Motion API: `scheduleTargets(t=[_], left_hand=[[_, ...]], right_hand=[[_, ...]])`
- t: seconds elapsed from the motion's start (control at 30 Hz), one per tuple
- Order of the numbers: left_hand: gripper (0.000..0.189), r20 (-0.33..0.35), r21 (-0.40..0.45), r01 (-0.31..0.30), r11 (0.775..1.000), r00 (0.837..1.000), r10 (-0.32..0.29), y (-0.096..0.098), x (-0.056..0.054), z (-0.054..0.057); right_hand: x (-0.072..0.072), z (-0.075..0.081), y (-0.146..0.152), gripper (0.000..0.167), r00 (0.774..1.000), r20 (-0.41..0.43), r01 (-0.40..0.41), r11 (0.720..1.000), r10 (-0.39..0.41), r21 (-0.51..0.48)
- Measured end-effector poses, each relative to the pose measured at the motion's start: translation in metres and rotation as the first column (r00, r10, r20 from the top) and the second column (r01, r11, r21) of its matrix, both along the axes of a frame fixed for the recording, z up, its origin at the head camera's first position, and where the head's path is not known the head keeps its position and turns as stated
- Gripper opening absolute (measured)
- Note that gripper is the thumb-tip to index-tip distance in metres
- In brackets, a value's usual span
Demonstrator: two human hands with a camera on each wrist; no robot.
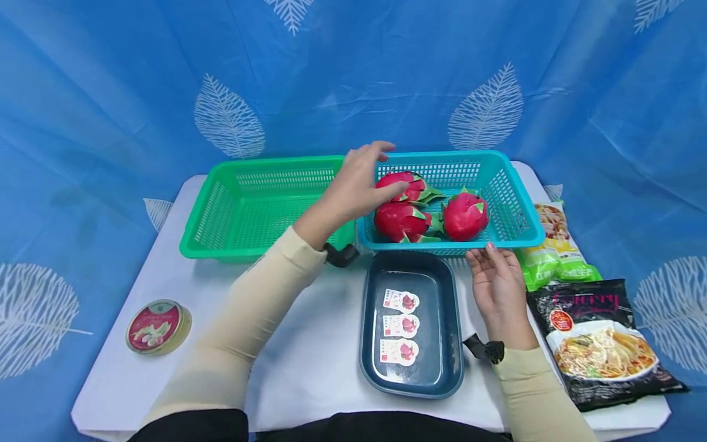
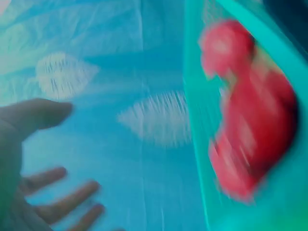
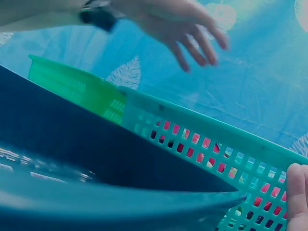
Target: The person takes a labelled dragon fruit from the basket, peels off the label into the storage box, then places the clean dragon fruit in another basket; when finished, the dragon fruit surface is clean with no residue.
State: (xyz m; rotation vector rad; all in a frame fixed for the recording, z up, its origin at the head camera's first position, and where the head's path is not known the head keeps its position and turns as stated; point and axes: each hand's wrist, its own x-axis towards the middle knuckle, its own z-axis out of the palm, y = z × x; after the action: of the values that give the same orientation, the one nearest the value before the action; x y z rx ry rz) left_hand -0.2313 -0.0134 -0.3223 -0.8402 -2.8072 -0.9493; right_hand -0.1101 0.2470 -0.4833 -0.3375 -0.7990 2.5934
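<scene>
My left hand (image 1: 359, 181) hovers over the left side of the blue basket (image 1: 513, 209), fingers spread and holding nothing. Beneath and beside it, three red dragon fruits lie in that basket: a rear one (image 1: 405, 184), a front left one (image 1: 399, 221) and a right one (image 1: 466, 216). In the left wrist view the fruits (image 2: 255, 120) are blurred, with the left hand (image 2: 43, 192) apart from them. At the basket's front rim, my right hand (image 1: 499, 285) touches the edge with its fingertips. The right wrist view shows fingers (image 3: 297, 192) against the perforated basket wall (image 3: 192, 120).
An empty green basket (image 1: 265, 212) stands left of the blue one. In front, a dark tray (image 1: 436, 368) holds three stickers (image 1: 401, 325). A round tin (image 1: 157, 327) sits at left. At right lie a green-yellow packet (image 1: 558, 245) and a black noodle packet (image 1: 602, 344).
</scene>
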Motion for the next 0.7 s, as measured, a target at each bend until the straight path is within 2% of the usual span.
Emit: scheduleTargets(t=[0.1,0.17,0.27,0.43,0.5,0.63,0.7], left_hand=[[0.071,-0.141,0.021,0.043,0.999,0.989,-0.039,-0.042,0.002,-0.012],[0.064,-0.203,0.008,0.066,0.998,0.977,-0.063,-0.068,0.005,-0.023],[0.057,-0.221,-0.007,0.070,0.997,0.973,-0.070,-0.104,0.013,-0.039],[0.054,-0.207,0.004,0.013,1.000,0.978,-0.012,-0.151,0.034,-0.059],[0.054,-0.233,0.023,-0.010,1.000,0.972,0.015,-0.165,0.041,-0.066],[0.052,-0.303,0.073,-0.058,0.996,0.950,0.077,-0.194,0.052,-0.074],[0.051,-0.304,0.091,-0.098,0.991,0.945,0.122,-0.207,0.056,-0.077]], right_hand=[[0.001,0.001,0.002,0.011,1.000,0.005,-0.005,1.000,0.005,0.010],[0.002,0.002,0.003,0.013,1.000,0.013,-0.005,1.000,0.005,0.024],[0.003,0.003,0.004,0.015,1.000,0.025,-0.006,1.000,0.005,0.030],[0.004,0.003,0.007,0.013,1.000,0.025,-0.018,0.999,0.017,0.028],[0.005,0.003,0.008,0.013,1.000,0.024,-0.014,1.000,0.014,0.024],[0.007,0.003,0.011,0.011,1.000,0.025,-0.019,1.000,0.019,0.016],[0.010,0.004,0.012,0.009,0.998,0.041,-0.048,0.998,0.046,0.032]])
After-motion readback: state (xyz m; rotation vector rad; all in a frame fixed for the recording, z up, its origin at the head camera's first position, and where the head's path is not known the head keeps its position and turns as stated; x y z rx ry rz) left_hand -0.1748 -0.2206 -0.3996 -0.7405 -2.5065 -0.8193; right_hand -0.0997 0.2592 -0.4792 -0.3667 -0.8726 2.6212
